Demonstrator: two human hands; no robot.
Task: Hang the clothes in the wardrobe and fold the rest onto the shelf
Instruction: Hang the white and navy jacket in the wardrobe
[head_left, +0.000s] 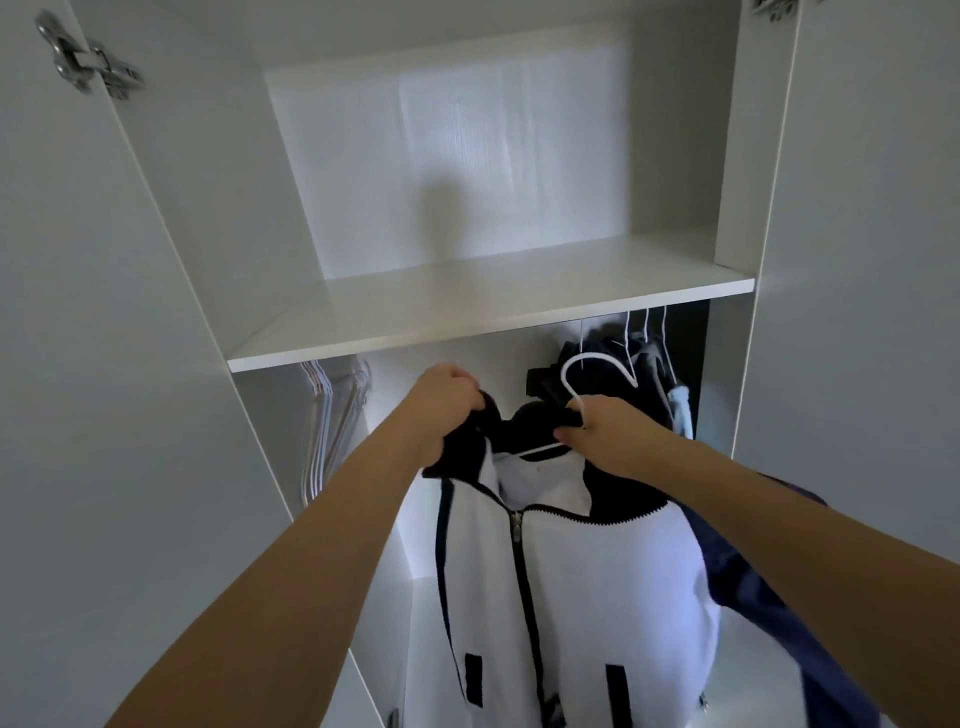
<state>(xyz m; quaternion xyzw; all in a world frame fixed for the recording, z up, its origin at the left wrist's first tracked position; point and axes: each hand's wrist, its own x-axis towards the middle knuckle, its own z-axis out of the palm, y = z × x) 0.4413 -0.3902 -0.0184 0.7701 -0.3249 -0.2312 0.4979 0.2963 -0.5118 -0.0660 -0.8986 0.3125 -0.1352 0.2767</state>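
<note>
Up in the upper left of the frame, a metal hinge (88, 57) sits on the open white door (78, 364). Lower, at middle left under the shelf (488, 312), a bunch of bare white hangers (332, 415) hangs inside the wardrobe. Next, near the centre, the left hand (441, 400) has its grip clamped on the dark collar of the jacket (561, 597), at the left shoulder. The jacket is white with dark trim and a closed zip, and it hangs down to the bottom centre of the frame, in front of the wardrobe opening. Just right of centre, the right hand (602, 431) has its grip clamped on the hanger (587, 369) inside the jacket, and the white hook stands up above the fingers. At middle right, dark clothes (623, 374) hang under the shelf.
</note>
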